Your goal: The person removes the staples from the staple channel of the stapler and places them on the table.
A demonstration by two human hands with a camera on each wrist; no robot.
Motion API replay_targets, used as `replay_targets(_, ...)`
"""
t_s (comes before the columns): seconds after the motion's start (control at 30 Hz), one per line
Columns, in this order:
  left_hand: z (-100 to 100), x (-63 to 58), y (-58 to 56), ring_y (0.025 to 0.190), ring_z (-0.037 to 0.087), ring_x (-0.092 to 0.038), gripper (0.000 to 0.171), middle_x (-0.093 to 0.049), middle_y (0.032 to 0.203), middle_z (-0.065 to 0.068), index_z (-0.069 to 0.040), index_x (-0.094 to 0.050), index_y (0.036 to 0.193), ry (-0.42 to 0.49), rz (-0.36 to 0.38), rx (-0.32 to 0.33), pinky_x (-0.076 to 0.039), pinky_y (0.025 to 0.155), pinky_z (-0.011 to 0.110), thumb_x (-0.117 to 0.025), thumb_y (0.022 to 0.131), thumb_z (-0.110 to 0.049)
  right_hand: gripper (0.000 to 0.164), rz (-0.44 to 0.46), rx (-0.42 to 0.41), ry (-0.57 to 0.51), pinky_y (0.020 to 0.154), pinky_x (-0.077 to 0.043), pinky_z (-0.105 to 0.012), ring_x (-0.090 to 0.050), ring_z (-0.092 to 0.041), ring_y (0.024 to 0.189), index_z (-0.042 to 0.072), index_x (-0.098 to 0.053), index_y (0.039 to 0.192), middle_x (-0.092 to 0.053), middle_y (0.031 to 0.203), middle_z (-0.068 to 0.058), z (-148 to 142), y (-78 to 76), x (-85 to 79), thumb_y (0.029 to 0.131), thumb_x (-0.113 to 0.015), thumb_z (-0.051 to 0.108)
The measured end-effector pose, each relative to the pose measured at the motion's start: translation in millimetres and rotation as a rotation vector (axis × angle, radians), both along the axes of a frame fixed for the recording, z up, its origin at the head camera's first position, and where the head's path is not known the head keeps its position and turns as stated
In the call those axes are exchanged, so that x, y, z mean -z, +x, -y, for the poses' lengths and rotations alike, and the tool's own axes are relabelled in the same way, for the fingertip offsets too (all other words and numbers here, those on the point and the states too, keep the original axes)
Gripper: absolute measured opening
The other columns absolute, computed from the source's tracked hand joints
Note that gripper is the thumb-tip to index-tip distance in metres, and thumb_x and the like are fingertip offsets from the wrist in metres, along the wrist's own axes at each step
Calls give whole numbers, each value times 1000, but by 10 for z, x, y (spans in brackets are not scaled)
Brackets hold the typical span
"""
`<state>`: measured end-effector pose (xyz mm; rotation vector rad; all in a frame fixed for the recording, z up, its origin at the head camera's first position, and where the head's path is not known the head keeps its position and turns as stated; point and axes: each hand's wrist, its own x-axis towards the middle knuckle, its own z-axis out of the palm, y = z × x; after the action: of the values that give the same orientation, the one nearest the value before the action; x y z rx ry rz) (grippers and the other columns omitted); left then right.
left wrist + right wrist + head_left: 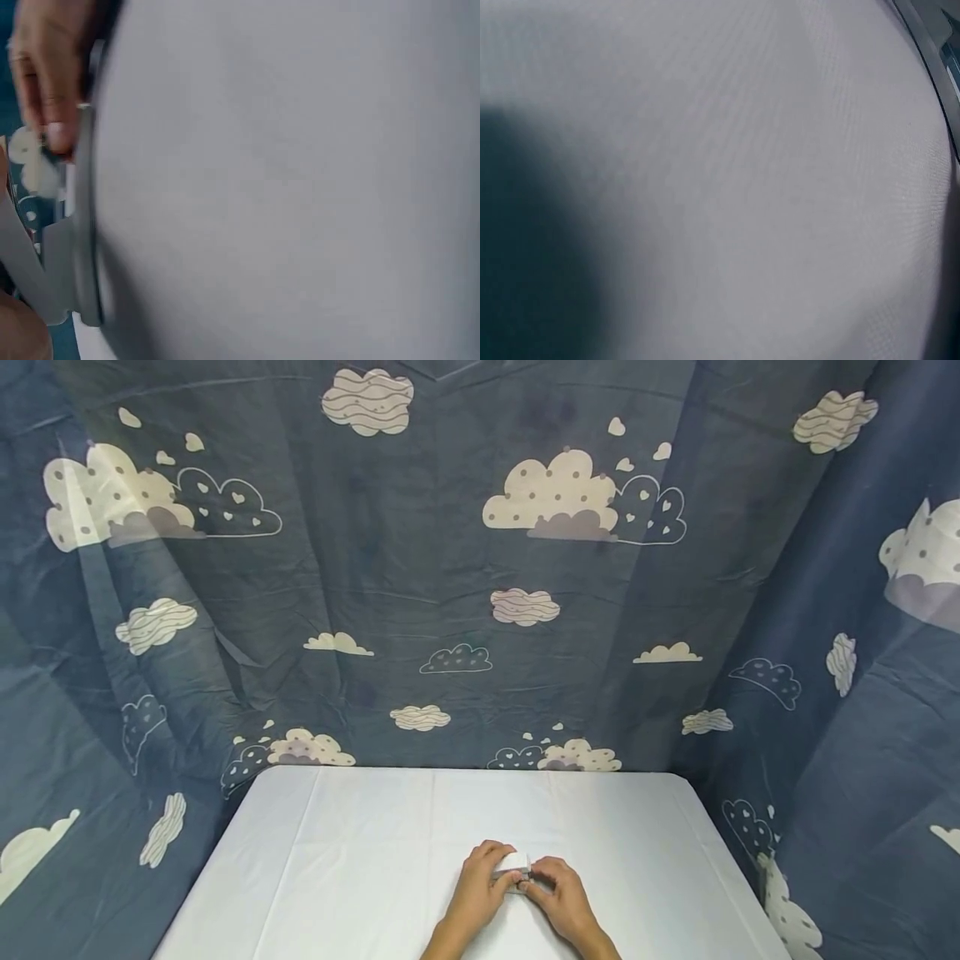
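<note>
A small white-and-grey object [513,862] is between the two hands on the white table. The left hand [477,887] grips it from the left, fingers over the far side and thumb at the near side. From the right, the right hand [561,897] pinches its right end between thumb and curled fingers. In the left wrist view the grey object [87,225] shows a long flat base and an angled arm, with the right hand [51,71] at its far end. A grey edge of the object [937,67] appears in the right wrist view; its exact kind cannot be told.
The white-covered table [375,852] has rounded far corners. Dark blue curtains [420,552] with printed clouds hang behind it and at both sides. A dark blurred shape [525,247] fills the lower left of the right wrist view.
</note>
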<state>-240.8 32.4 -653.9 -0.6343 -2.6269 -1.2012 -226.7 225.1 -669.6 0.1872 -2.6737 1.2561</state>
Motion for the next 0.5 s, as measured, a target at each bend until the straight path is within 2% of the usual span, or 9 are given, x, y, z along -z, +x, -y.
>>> replay_targets(0.1, 15, -41, -27, 120, 20, -63, 39, -67, 125, -7, -20, -69, 126, 93, 39, -1, -52, 106, 48, -71, 93, -39, 22, -11, 0, -11, 104, -53, -48, -66, -25, 112, 17, -77, 100, -72, 106, 5, -16, -15, -29, 82, -86, 24)
replay_targets(0.27, 76, -90, -32, 124, 19, -63, 38, -67, 126, -9, -22, -69, 126, 146, 78, -3, -49, 111, 48, -72, 93, -40, 22, -6, -1, -22, 103, -53, -47, -65, -24, 112, 19, -77, 100, -71, 107, 6, -22, -18, -34, 82, -86, 27)
replay_targets(0.5, 213, -99, 38, 122, 18, -65, 41, -67, 124, -7, -17, -67, 129, 210, 55, 10, -50, 110, 44, -72, 94, -37, 20, 4, -11, -16, 103, -52, -50, -64, -23, 113, 22, -78, 100, -72, 106, 9, 10, 24, 11, 83, -85, 30)
